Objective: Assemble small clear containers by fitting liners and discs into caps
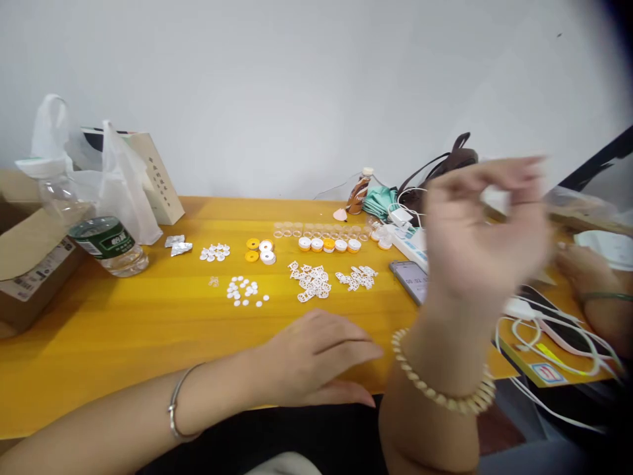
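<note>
From my feed I see a plain, pale grey wall (247, 99) filling the upper part, marked by one small dark speck (559, 35) high at the right. A yellow-orange, wood-grained table (123, 307) runs up to it, and the light looks soft to me

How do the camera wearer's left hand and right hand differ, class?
The left hand is low by the table's near edge, fingers extended; the right hand is raised and blurred, fingers curled. The left wears a thin bangle, the right a beaded bracelet. Both are ungloved.
</note>
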Demonstrator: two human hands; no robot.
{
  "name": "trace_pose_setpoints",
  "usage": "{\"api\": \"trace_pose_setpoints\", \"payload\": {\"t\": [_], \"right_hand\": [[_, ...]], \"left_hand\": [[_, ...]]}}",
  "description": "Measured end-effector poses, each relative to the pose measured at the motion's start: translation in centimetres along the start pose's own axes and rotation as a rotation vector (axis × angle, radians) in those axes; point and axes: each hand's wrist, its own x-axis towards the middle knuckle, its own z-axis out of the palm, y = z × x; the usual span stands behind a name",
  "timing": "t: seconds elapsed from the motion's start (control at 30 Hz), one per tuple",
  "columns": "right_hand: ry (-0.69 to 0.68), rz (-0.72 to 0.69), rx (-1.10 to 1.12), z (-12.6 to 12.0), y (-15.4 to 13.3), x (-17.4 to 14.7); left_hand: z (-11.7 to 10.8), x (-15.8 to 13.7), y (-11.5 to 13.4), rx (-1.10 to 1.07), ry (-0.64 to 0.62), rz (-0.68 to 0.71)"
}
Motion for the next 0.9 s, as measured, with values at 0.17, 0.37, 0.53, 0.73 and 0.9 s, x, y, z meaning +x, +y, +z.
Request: {"api": "trace_pose_setpoints", "payload": {"t": [0.17, 0.37, 0.53, 0.73, 0.9], "right_hand": [[0.417, -0.468, -1.248, -9.2, -2.1, 1.8], [0.705, -0.327, -1.512, -14.9, -5.5, 1.1], [0.719, -0.055, -1.81, -19.3, -2.8, -1.8], [0.126, 0.796, -2.549, -21.4, 0.5, -8.3], [-1.113, 0.829, -2.728, -20.5, 0.0, -11.7]], "left_hand": [[3.0, 0.0, -1.0, 0.119, 0.044, -0.128], [1.7, -0.6, -1.1, -0.633, 0.207, -0.568], [-4.5, -1.1, -1.1, -1.432, 0.864, -0.701], [-8.6, -4.5, -2.1, -0.553, 0.94, -0.673], [-10.0, -5.9, -3.6, 0.271, 0.954, -0.585]]}}
